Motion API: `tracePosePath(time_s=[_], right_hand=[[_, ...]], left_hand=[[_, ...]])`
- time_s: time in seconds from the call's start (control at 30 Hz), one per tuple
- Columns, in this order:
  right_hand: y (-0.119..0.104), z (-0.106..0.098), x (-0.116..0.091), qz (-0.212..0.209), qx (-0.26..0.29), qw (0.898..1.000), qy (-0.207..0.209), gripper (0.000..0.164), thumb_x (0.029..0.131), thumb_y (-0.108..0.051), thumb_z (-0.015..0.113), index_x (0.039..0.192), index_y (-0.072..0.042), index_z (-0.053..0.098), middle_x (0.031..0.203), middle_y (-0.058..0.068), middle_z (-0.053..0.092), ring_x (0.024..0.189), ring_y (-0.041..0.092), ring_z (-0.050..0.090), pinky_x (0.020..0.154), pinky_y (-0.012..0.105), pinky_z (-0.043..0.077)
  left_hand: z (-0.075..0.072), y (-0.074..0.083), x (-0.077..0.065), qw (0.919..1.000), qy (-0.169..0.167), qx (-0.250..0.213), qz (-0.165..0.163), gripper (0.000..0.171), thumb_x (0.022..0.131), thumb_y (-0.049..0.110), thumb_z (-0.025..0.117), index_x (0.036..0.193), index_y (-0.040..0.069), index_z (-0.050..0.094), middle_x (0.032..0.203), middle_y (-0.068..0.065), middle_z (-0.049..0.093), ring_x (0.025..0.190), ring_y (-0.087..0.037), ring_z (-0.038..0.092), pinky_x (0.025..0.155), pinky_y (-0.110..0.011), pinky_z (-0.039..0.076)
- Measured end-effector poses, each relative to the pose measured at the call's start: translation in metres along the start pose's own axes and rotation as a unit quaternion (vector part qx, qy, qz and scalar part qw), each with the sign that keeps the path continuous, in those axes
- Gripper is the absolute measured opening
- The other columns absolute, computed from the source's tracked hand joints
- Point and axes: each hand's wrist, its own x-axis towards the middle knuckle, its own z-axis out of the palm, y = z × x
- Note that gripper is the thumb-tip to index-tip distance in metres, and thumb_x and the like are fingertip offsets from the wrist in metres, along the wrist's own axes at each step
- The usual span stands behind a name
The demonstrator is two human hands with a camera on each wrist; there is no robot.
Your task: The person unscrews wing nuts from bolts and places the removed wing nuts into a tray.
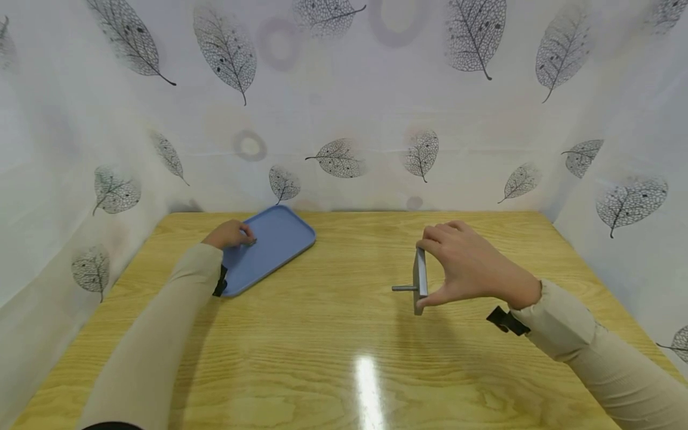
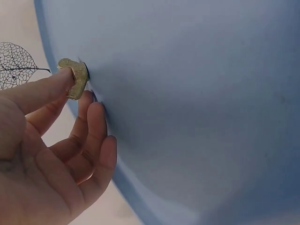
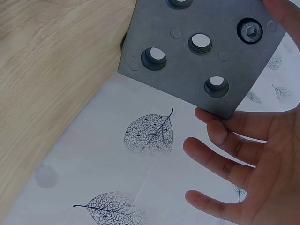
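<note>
My left hand (image 1: 230, 235) is over the blue tray (image 1: 282, 239) at the table's left. Its thumb and forefinger pinch a small brass-coloured angled piece (image 2: 80, 77), close to the tray surface; the other fingers are bent beside it. On the right, my right hand (image 1: 473, 266) holds a grey metal plate (image 1: 421, 272) on edge above the table, thumb at the bottom and fingertips at the top. The right wrist view shows several round holes in the plate, one filled by a socket-head bolt (image 3: 251, 31). The bolt's shank (image 1: 404, 288) sticks out to the left.
The wood-grain table (image 1: 322, 334) spans the space between both hands. Leaf-printed white curtain (image 1: 344, 107) encloses its back and sides. A black strap buckle (image 1: 507, 321) hangs at the right cuff, and another black strap (image 1: 220, 280) at the left cuff overlaps the tray's edge.
</note>
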Motion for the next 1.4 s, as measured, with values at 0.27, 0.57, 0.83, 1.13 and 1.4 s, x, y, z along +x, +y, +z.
tracePosePath(time_s=[0.27,0.57,0.83,1.13,1.4], right_hand=[[0.0,0.0,0.0,-0.003,-0.002,1.0,0.005,0.086,0.049,-0.075,0.074,0.1,-0.007,0.066,0.086,0.001,0.054,0.08,0.018,0.054,0.086,0.048,0.044],[0.0,0.0,0.0,0.0,0.0,1.0,-0.001,0.086,0.047,-0.075,0.074,0.1,-0.007,0.066,0.085,0.001,0.052,0.081,0.018,0.053,0.087,0.048,0.044],[0.0,-0.001,-0.001,0.001,0.002,1.0,-0.002,0.087,0.048,-0.076,0.074,0.101,-0.007,0.066,0.086,0.001,0.053,0.082,0.018,0.054,0.088,0.048,0.044],[-0.001,-0.001,-0.001,-0.003,0.003,1.0,0.002,0.086,0.048,-0.075,0.074,0.1,-0.007,0.066,0.086,0.001,0.053,0.083,0.019,0.054,0.088,0.048,0.044],[-0.002,-0.002,-0.001,-0.004,0.003,1.0,0.004,0.086,0.048,-0.075,0.074,0.1,-0.008,0.066,0.086,0.001,0.053,0.082,0.018,0.054,0.088,0.048,0.043]], left_hand=[[-0.001,0.013,-0.012,0.9999,0.001,0.005,-0.016,0.023,0.09,0.014,0.058,0.1,-0.006,0.063,0.09,-0.014,0.061,0.072,-0.016,0.052,0.062,-0.023,0.04],[-0.009,0.028,-0.026,0.9987,-0.037,-0.015,-0.03,0.04,0.098,0.021,0.045,0.122,-0.01,0.053,0.118,-0.027,0.055,0.096,-0.033,0.06,0.079,-0.038,0.049],[-0.013,0.038,-0.031,0.9942,-0.067,-0.036,-0.076,0.046,0.1,0.025,0.038,0.133,-0.006,0.042,0.13,-0.027,0.046,0.115,-0.04,0.052,0.084,-0.046,0.049],[-0.013,0.051,-0.039,0.9998,0.008,-0.018,-0.01,0.038,0.096,0.019,0.048,0.124,-0.007,0.051,0.131,-0.031,0.046,0.111,-0.04,0.051,0.088,-0.048,0.046],[-0.008,0.098,-0.048,0.9976,0.05,-0.022,0.043,0.038,0.094,0.02,0.051,0.125,-0.003,0.053,0.129,-0.031,0.049,0.114,-0.043,0.051,0.086,-0.046,0.049]])
